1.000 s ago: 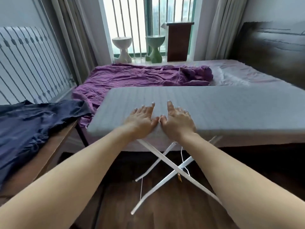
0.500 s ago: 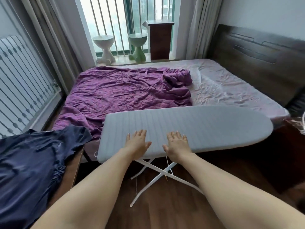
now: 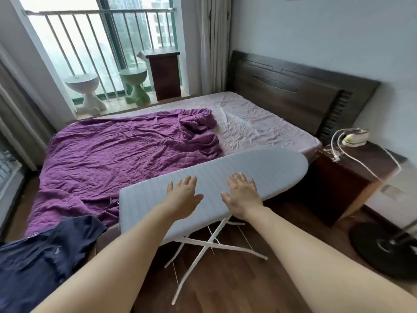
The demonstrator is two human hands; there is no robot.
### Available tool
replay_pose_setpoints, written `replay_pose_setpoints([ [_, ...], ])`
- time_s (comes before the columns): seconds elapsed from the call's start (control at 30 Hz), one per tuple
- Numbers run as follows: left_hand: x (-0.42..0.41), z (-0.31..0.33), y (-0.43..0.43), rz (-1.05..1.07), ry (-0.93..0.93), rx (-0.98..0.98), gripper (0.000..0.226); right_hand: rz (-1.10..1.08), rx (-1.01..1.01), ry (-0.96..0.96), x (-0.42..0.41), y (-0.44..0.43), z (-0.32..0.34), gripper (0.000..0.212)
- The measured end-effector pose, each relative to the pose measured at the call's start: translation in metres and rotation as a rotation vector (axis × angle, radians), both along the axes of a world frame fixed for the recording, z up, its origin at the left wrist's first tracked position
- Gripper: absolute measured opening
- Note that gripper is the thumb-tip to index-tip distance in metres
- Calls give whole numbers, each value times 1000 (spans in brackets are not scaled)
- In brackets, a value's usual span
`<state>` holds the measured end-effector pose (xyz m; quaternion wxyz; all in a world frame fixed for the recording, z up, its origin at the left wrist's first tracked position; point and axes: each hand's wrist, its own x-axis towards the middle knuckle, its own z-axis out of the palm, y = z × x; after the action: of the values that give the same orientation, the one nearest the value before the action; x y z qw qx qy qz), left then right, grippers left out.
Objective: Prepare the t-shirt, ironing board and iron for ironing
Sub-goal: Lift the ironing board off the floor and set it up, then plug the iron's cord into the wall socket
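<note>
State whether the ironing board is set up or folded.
Set up: the ironing board stands on crossed white legs on the floor.

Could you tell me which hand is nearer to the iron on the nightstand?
Right. The right hand lies flat on the ironing board, toward the iron; the left hand rests farther left.

A bed (image 3: 259, 123) fills the middle of the room, its pale sheet (image 3: 248, 118) bare on the right half. A crumpled purple blanket (image 3: 117, 159) covers the left half and hangs over the near edge. A dark wooden headboard (image 3: 293, 91) stands against the right wall. By the barred window (image 3: 101, 41) sit a white stool (image 3: 84, 91), a green stool (image 3: 135, 86) and a dark cabinet (image 3: 164, 73). Curtains (image 3: 214, 41) hang beside the window. A round black base (image 3: 383, 249) rests on the wooden floor (image 3: 237, 285) at right.
</note>
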<state>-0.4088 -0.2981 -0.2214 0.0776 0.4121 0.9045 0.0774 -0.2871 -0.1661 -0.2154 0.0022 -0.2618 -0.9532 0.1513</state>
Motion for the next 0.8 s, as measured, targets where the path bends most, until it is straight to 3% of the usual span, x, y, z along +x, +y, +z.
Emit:
replay_pose_setpoints([
  [0.23, 32, 29, 78, -252, 3, 72, 61, -221, 20, 57, 48, 47, 22, 61],
  [0.57, 123, 34, 260, -673, 35, 152, 60, -573, 85, 58, 155, 182, 25, 58],
  [0.8, 154, 36, 377, -769, 111, 191, 60, -656, 95, 60, 196, 274, 22, 55],
])
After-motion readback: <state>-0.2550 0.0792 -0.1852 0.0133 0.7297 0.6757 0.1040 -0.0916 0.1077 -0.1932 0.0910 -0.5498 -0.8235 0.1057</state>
